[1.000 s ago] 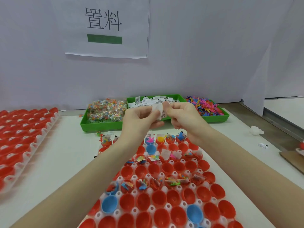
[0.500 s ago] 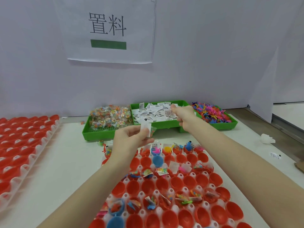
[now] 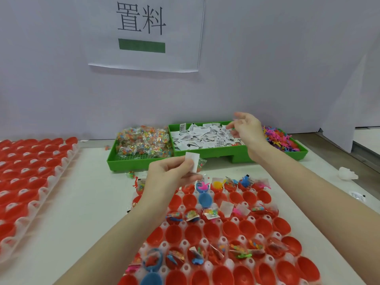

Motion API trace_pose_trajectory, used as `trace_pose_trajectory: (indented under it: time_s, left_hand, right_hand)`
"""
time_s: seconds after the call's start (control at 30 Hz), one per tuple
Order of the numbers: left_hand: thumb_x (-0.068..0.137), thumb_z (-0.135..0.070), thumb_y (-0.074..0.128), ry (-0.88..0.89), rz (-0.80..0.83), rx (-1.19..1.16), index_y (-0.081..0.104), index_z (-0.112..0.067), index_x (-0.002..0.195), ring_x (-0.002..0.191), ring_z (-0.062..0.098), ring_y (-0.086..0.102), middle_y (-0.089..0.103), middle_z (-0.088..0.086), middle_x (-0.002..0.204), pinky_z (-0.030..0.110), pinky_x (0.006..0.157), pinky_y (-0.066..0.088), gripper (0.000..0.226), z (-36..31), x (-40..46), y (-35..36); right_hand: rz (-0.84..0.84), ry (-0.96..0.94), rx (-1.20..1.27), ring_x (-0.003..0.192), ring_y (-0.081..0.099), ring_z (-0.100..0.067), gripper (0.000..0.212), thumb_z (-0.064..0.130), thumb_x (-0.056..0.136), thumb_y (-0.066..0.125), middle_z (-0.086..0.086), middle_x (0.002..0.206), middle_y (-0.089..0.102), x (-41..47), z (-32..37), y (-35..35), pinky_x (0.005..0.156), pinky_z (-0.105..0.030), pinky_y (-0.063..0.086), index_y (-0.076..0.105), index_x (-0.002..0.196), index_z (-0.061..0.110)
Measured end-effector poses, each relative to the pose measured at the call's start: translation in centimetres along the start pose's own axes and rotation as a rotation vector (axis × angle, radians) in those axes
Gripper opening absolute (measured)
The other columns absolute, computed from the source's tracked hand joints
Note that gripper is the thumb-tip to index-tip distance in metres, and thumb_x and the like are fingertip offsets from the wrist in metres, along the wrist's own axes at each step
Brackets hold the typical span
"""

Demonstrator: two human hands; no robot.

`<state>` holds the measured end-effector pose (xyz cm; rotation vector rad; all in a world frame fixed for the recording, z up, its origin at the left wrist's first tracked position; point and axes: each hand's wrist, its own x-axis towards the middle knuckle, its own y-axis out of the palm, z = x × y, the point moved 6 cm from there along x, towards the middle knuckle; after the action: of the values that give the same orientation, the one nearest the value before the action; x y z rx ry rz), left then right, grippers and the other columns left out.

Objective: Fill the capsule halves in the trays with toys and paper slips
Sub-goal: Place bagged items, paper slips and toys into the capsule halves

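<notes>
White table (image 3: pixel 86 202): left hand (image 3: pixel 170 177) pinches paper slip (image 3: pixel 192 161) (right hand (image 3: pixel 246 130) apart).

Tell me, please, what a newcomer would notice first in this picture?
Probably the tray of red capsule halves in front, a few rows already stuffed with toys. Above it, the left hand pinches a paper slip with a small bag, while the right hand hovers over the green bin of slips behind.

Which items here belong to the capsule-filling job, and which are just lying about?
Job: left hand pinching a paper slip, right hand over the slip bin, bagged toys, capsule tray.
Lying about: crumpled white wad, wall sign.
</notes>
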<state>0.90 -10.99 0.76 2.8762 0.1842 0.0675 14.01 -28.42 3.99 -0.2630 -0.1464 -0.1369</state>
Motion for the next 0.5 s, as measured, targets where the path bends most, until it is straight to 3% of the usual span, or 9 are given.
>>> trace_pose_trajectory:
  time_s: [0.07,0.17,0.27,0.4,0.5]
  left_hand:
    - [0.084,-0.003,0.061,0.026,0.010,0.001,0.068,-0.007,0.083,0.059,0.015,0.069,0.070,0.001,0.065,0.015,0.057,0.053,0.008,-0.2,-0.3,0.7]
    - [0.083,-0.004,0.064,0.074,0.018,0.029,0.067,-0.011,0.085,0.062,0.017,0.070,0.072,0.002,0.072,0.014,0.057,0.052,0.008,-0.7,-0.9,1.9]
    - [0.081,-0.005,0.066,0.125,0.031,0.043,0.067,-0.013,0.084,0.062,0.015,0.070,0.070,0.005,0.075,0.014,0.057,0.052,0.009,-1.3,-1.9,3.2]
    - [0.077,-0.009,0.069,0.163,0.047,0.005,0.066,-0.013,0.085,0.061,0.014,0.070,0.070,0.009,0.074,0.013,0.058,0.051,0.010,-2.0,-3.4,4.6]
    - [0.078,-0.008,0.069,0.161,0.057,-0.033,0.066,-0.011,0.089,0.063,0.017,0.071,0.072,0.007,0.072,0.014,0.059,0.052,0.012,-2.4,-4.2,5.4]
  right_hand:
    - [0.087,-0.078,0.040,0.081,0.054,-0.001,0.028,0.006,0.096,0.042,0.011,0.078,0.064,-2.7,1.8,-0.2,0.079,-0.019,0.041,0.050,0.123,0.011]
    - [0.237,-0.148,0.158,0.072,0.059,0.002,0.022,0.007,0.089,0.056,0.012,0.076,0.069,-7.2,4.0,-1.0,0.066,-0.010,0.044,0.059,0.110,0.013]
    - [0.345,-0.179,0.309,0.069,0.065,-0.002,0.026,0.016,0.069,0.069,0.006,0.080,0.073,-11.3,5.2,-2.1,0.066,-0.010,0.048,0.065,0.095,0.018]
    - [0.245,-0.217,0.331,0.063,0.067,-0.006,0.022,0.017,0.056,0.070,0.004,0.070,0.072,-14.0,5.3,-3.8,0.064,-0.012,0.050,0.071,0.079,0.018]
    - [0.186,-0.245,0.311,0.077,0.069,-0.005,0.021,0.017,0.061,0.067,0.006,0.078,0.073,-15.2,4.9,-4.5,0.068,-0.012,0.051,0.072,0.082,0.019]
